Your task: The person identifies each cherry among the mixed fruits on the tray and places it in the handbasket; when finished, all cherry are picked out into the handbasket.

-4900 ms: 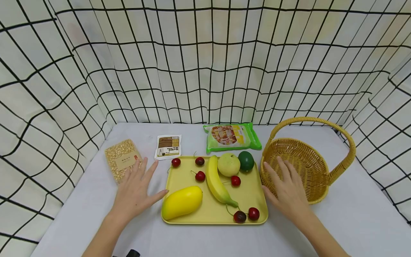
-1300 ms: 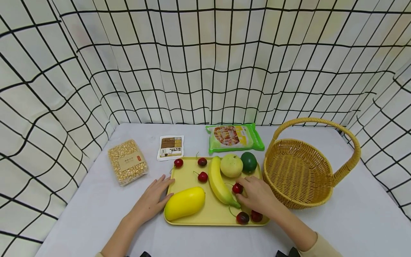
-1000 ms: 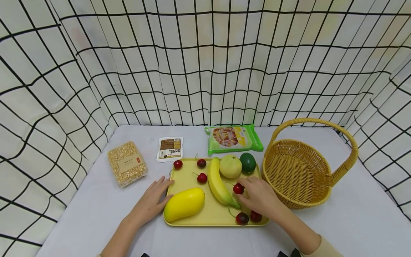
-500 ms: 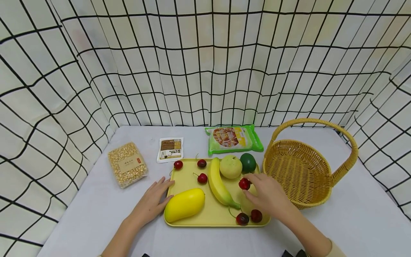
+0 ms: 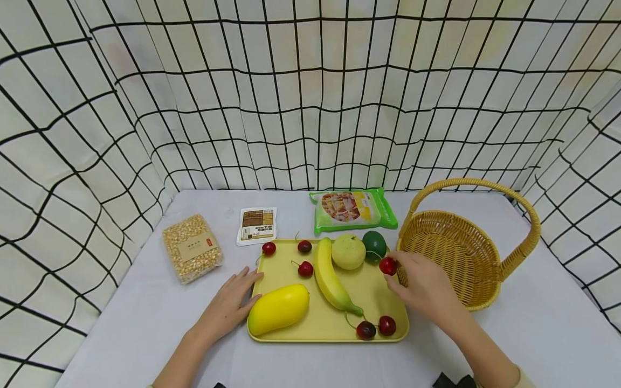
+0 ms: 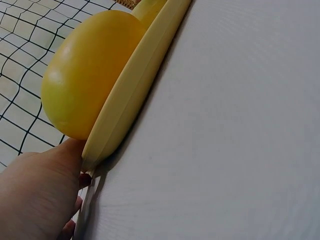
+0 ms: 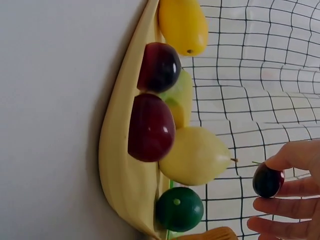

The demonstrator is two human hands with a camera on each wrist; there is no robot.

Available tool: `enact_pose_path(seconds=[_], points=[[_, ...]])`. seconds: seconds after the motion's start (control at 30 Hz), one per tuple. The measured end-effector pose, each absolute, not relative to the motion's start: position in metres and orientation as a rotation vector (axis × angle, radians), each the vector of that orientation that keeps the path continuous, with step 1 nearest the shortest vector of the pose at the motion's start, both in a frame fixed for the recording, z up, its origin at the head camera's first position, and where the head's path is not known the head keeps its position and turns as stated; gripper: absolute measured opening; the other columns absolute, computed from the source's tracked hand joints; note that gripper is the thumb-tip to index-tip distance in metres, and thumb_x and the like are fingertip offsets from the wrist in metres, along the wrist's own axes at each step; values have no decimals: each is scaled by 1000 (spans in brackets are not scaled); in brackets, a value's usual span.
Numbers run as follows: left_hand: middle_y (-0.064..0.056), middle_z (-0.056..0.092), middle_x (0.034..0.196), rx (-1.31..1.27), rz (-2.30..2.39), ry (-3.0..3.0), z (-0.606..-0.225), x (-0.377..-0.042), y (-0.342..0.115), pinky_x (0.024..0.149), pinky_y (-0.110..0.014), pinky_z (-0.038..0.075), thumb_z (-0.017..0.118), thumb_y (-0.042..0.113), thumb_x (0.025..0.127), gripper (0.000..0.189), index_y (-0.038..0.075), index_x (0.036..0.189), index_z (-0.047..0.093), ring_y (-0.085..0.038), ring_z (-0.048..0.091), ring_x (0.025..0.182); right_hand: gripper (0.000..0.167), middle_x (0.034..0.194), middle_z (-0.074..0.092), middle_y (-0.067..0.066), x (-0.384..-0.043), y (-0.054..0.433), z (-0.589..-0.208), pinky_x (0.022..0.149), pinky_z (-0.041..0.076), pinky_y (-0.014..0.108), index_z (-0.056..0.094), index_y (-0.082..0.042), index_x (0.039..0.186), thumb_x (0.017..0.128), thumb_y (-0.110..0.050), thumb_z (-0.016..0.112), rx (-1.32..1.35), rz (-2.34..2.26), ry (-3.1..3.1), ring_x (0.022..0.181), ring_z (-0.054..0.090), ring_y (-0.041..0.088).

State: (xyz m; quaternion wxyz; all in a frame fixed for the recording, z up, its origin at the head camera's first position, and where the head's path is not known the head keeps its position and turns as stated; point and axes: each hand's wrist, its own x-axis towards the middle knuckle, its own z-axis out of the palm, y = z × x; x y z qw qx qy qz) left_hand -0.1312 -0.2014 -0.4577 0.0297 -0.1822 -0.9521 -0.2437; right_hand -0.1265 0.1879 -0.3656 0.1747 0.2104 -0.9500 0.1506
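Note:
My right hand [image 5: 427,280] pinches a red cherry [image 5: 387,266] by thumb and fingertips, above the tray's right edge and close to the basket's near side. In the right wrist view the same cherry [image 7: 268,180] hangs clear of the tray, its stem up. My left hand [image 5: 225,304] rests at the left edge of the yellow tray [image 5: 330,334], fingers extended, thumb by the mango [image 5: 278,309]. On the tray also lie a banana [image 5: 333,277], a pale round pear [image 5: 348,251], a dark green fruit [image 5: 374,246] and several cherries, including a pair [image 5: 366,330] at the front right.
A wicker basket [image 5: 448,253] with a tall arched handle [image 5: 473,183] stands right of the tray. Behind lie a green food packet [image 5: 351,209] and a small white-brown sachet [image 5: 257,226]. A bag of corn kernels [image 5: 192,248] lies at left. Black netting [image 5: 310,108] encloses the table.
My right hand has come from beside the basket onto the tray, taken the cherry right of the banana, and lifted it rightward towards the basket. The left hand moved to the tray's edge and stays.

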Motion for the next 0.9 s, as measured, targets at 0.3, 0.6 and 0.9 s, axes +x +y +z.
enact_pose_path(seconds=[0.3, 0.6, 0.9], points=[[-12, 45, 136, -560, -748, -2934, -457, -131, -201, 108, -48, 20, 61, 24, 89, 46, 9, 130, 49, -31, 31, 131, 37, 88, 67, 9, -130, 203, -366, 57, 53, 34, 63, -2, 104, 76, -25, 71, 489, 440, -2699, 75, 62, 21], [-11, 44, 137, -543, -751, -2959, -456, -131, -201, 108, -48, 20, 60, 25, 89, 46, 11, 131, 49, -30, 30, 132, 13, 75, 65, 3, -134, 211, -371, 41, 41, 23, 63, -7, 87, 79, -17, 67, 428, 430, -2755, 51, 50, 11], [-10, 44, 138, -549, -758, -2973, -455, -132, -201, 109, -48, 18, 59, 25, 90, 46, 11, 131, 48, -30, 28, 133, 13, 74, 64, 3, -136, 213, -375, 45, 45, 27, 63, -8, 86, 78, -17, 67, 449, 419, -2726, 59, 55, 15]])
